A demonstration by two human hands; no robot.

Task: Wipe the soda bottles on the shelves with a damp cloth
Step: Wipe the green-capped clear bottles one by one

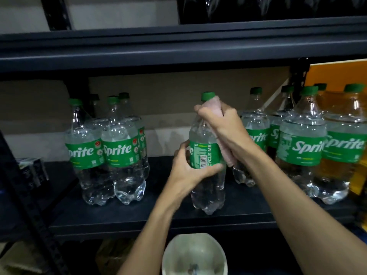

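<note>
The person is at a dark metal shelf (127, 217) and has one clear Sprite bottle (207, 187) out in front of the others, near the front edge of the board. The bottle is upright, turned so the barcode and the words "CYCLE ME" on the green label face us. I cannot tell whether its base sits on the board or hangs just above it. The left hand (187, 171) is clamped round the bottle's middle, with the fingers curled over the label and the thumb across its lower edge. The right hand (224, 126) is closed round the neck and shoulder of the same bottle with a pale pink cloth (216, 105) caught under the fingers. The cloth bunches up just beneath the green cap (208, 96), and one end trails down the bottle's right side past the label. To the left stands a cluster of Sprite bottles (117, 151) pressed close together, and to the right a second group (301, 147), some standing behind others, with an orange box (337, 74) at the back. Dark bottles (258, 8) stand on the upper shelf (178, 50). Below the arms sits a pale bowl (178, 253).
</note>
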